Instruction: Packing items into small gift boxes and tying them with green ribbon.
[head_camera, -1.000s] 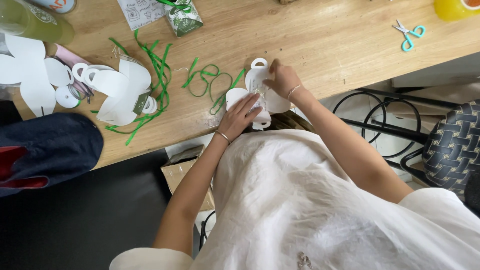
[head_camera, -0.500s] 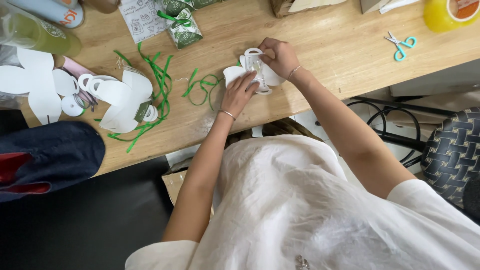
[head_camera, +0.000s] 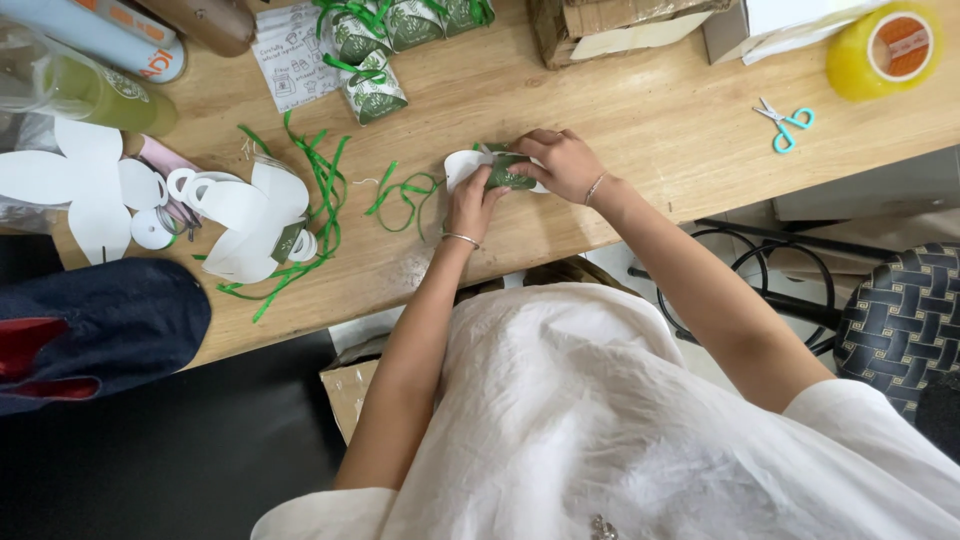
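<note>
While we press both hands on it, green-and-white paper box (head_camera: 503, 171) sits on wooden table (head_camera: 650, 120).
Left hand (head_camera: 472, 203) grasps it at 7 o'clock; right hand (head_camera: 563, 163) clasps at 3.

We cannot see most of the small green package (head_camera: 508, 172): the left hand (head_camera: 472, 205) and right hand (head_camera: 562, 163) cover it, and the fingertips tucked around it are hidden too. The white paper piece (head_camera: 462, 165) under it shows only at its left end. Along the top edge, the cardboard box (head_camera: 620, 22), the roll of yellow tape (head_camera: 882, 48), the tubes (head_camera: 100, 32) and the green parcels (head_camera: 400, 20) are cut off. At the left edge, the white cutouts (head_camera: 60, 180) and the dark bag (head_camera: 90, 325) run out of view. The print on the leaflet (head_camera: 295, 55) is too small for us to read.
</note>
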